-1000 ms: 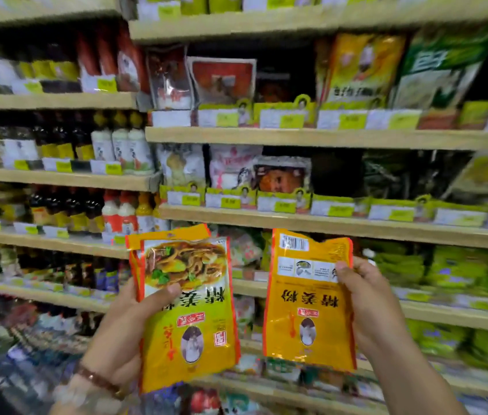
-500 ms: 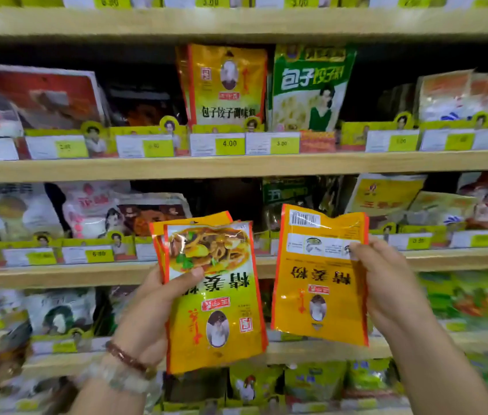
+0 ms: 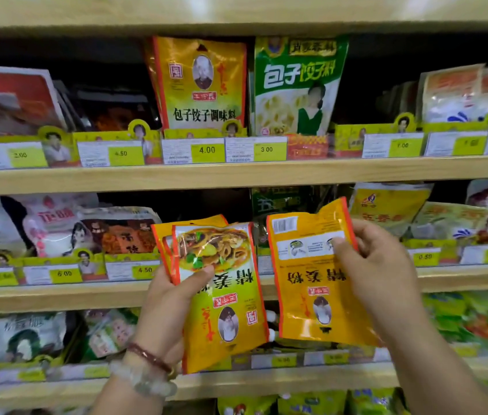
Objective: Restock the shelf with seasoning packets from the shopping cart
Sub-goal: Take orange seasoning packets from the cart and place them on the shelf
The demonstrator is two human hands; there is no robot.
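My left hand (image 3: 165, 307) grips a small stack of orange seasoning packets (image 3: 224, 298), upside down, with a noodle picture on the front one. My right hand (image 3: 377, 271) pinches a single orange seasoning packet (image 3: 311, 283) by its upper right edge, back side toward me and also upside down. Both are held in front of the middle wooden shelf (image 3: 57, 295). Behind the packets, the dark gap (image 3: 206, 205) on that shelf is partly hidden.
The upper shelf (image 3: 236, 172) carries a tall orange pouch (image 3: 200, 85) and a green pouch (image 3: 296, 88) behind price tags (image 3: 206, 149). White and red packets (image 3: 66, 229) stand at left, yellow ones (image 3: 386, 208) at right. Green packets fill the lower shelf (image 3: 476, 322).
My view has swung right and closer to the shelves. Both hands with their packets have risen toward the middle shelf, and the right packet now tilts.
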